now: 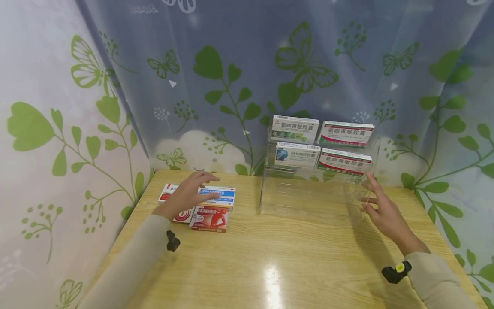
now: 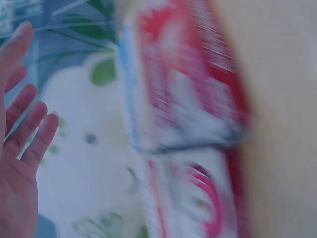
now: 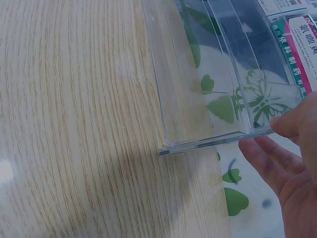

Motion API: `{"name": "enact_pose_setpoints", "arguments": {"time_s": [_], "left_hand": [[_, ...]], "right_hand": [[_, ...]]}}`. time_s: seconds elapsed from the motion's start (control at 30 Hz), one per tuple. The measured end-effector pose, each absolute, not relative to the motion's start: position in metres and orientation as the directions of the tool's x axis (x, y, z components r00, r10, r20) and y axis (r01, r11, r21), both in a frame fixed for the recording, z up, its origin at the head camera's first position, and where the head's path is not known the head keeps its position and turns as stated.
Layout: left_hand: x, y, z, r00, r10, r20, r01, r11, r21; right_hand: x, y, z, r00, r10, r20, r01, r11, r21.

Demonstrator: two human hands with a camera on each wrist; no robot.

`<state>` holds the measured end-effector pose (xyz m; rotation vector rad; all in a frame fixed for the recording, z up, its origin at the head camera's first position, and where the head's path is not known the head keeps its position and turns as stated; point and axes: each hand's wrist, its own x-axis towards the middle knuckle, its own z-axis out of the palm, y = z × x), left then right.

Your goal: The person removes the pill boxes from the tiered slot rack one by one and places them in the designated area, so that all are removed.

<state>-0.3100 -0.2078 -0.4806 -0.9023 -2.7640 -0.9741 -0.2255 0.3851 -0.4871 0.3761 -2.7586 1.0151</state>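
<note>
My left hand (image 1: 189, 193) hovers over a group of medicine boxes at the left of the table, its fingers loosely spread and holding nothing. Beneath it lie a blue-and-white box (image 1: 218, 195), a red box (image 1: 210, 219), a box with red rings (image 1: 183, 215) and a white-and-red box (image 1: 167, 192). In the left wrist view the red box (image 2: 183, 74) is blurred. At the right side of a clear tiered display stand (image 1: 301, 199), my right hand (image 1: 386, 214) pinches the side panel, thumb (image 3: 285, 124) on one face and fingers (image 3: 262, 153) on the other.
On the stand's upper tiers sit a green-and-white box (image 1: 295, 128), a red-and-green box (image 1: 346, 134), a white box with a blue picture (image 1: 297, 155) and another red-and-green box (image 1: 344, 162). Patterned curtain (image 1: 231, 86) surrounds the wooden table (image 1: 247, 266).
</note>
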Motion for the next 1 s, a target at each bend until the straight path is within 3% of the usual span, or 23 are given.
{"name": "enact_pose_setpoints", "arguments": {"time_s": [0.33, 0.53, 0.83, 1.0], "left_hand": [[-0.343, -0.143, -0.425, -0.775, 0.517, 0.364, 0.625, 0.535, 0.569], [-0.351, -0.106, -0.401, -0.767, 0.525, 0.370, 0.633, 0.523, 0.571], [-0.358, -0.054, -0.381, -0.693, 0.585, 0.423, 0.714, 0.474, 0.515], [-0.358, -0.029, -0.373, -0.685, 0.610, 0.399, 0.723, 0.501, 0.475]], "right_hand": [[-0.227, 0.383, -0.485, -0.951, -0.178, 0.254, -0.300, 0.732, -0.612], [-0.226, 0.384, -0.486, -0.954, -0.173, 0.246, -0.292, 0.733, -0.614], [-0.225, 0.383, -0.485, -0.950, -0.179, 0.256, -0.303, 0.728, -0.615], [-0.224, 0.383, -0.485, -0.949, -0.179, 0.258, -0.304, 0.729, -0.613]]}}
